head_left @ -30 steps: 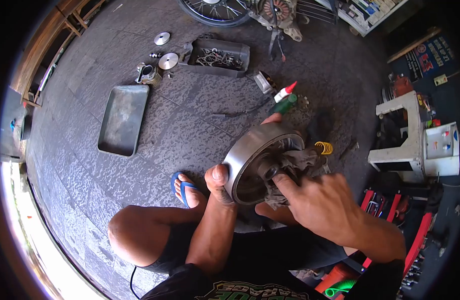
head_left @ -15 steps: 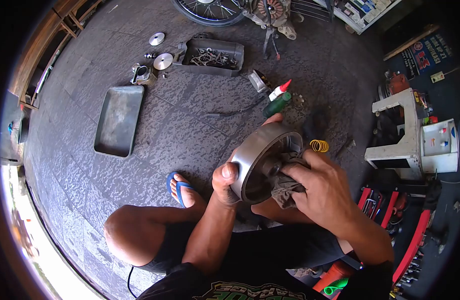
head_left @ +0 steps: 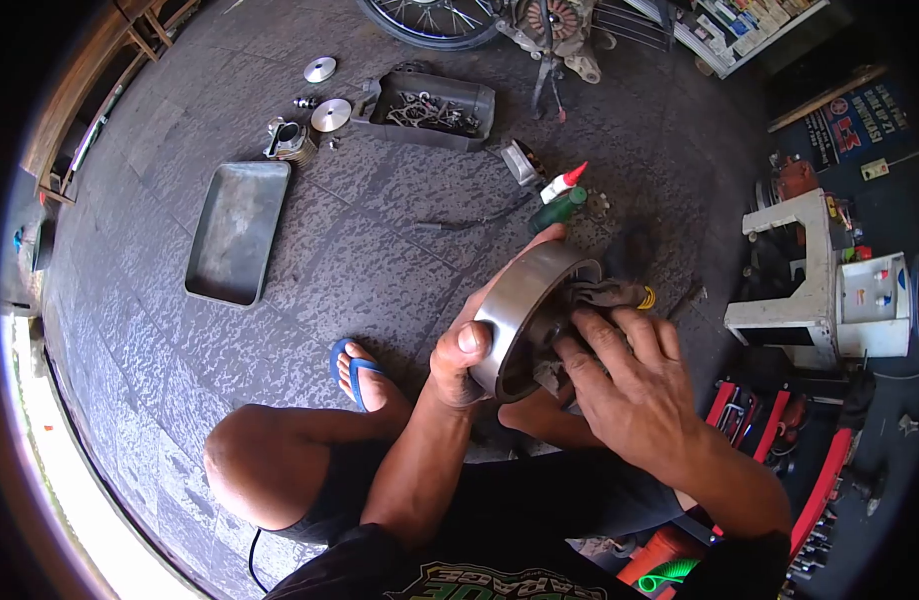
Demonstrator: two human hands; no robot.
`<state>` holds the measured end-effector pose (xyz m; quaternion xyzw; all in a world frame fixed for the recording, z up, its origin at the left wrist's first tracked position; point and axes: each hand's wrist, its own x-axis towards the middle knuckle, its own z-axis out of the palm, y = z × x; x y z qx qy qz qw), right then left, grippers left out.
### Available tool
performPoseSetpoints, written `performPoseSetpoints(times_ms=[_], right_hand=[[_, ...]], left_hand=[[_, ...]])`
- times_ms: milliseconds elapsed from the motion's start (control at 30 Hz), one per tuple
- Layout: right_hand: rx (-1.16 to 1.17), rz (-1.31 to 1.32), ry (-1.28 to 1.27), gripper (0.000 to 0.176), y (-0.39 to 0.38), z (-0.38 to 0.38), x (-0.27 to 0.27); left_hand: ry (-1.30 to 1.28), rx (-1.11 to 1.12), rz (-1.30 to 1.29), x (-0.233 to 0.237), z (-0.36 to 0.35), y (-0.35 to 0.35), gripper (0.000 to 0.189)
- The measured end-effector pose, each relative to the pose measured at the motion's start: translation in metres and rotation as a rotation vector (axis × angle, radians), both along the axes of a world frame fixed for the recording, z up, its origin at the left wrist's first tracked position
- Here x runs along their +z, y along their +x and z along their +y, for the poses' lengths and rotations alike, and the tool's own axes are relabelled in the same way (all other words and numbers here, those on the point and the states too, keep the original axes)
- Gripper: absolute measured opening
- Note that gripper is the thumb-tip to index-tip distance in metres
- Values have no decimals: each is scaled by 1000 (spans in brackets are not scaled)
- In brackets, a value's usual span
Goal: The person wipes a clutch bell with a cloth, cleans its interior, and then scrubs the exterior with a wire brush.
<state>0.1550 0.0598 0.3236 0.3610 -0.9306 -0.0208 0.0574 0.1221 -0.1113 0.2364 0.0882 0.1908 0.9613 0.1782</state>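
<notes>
My left hand (head_left: 464, 352) grips a round metal drum (head_left: 532, 290) by its outer wall, thumb on the near side and fingertips showing past the far rim. The drum is tilted, its open side facing right, with a hub in the middle. My right hand (head_left: 635, 385) presses a dirty dark rag (head_left: 610, 294) into the drum with bent fingers, close to the hub. Part of the rag bulges out above the fingers; the rest is hidden. Behind the rag a yellow coil spring (head_left: 649, 298) shows only in part.
A green bottle (head_left: 558, 212) and a red-capped white bottle (head_left: 564, 184) are beyond the drum. On the floor are an empty metal tray (head_left: 270, 235), a bin of bolts (head_left: 488, 125), two metal discs (head_left: 331, 115) and a cylinder block (head_left: 292, 143). A white stand (head_left: 810, 270) is at right.
My right hand has turned, with its fingers more spread and reaching further over the drum's opening. The rag has shifted up toward the far rim and now covers much of the yellow spring.
</notes>
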Motion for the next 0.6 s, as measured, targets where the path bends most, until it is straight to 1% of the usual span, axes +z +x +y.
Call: performPoseSetpoints(times_ms=[67,133,167,233,267,333,367,433,467,533,567,600], right_hand=[[19,13,26,51,1,3,-1],[24,-62,-18,48,3,5,-5],[25,-59,-19,48,3,5,-7],[-10,-164,-171,40,6,6,-14],[-12,-163,-171,40,8,6,-20],[-46,-253,-398,31,16,3,-33],[-50,-249,-402,31,20,-1,-37],[-158,-388,-720,26,29,-12,-41],[-164,-384,-726,26,33,-17,-42],[-379,-716,-1037,23,39,-23,-43],[-257,-549,-917,26,35,-16,-51],[-263,-546,-920,26,28,-8,-51]], left_hand=[[-36,-4,33,0,1,-1,124],[-55,-26,22,-1,2,1,125],[-56,-26,25,0,3,2,125],[-70,-20,-9,0,8,7,125],[-71,-22,-7,0,8,7,125],[-86,-20,-21,-4,8,7,125],[-92,-21,-24,-6,8,6,125],[-196,6,44,-9,9,3,124],[-200,-3,47,-10,11,3,124],[-186,17,16,-10,14,2,123],[-165,14,10,-8,16,3,122],[-166,8,11,-11,18,3,122]])
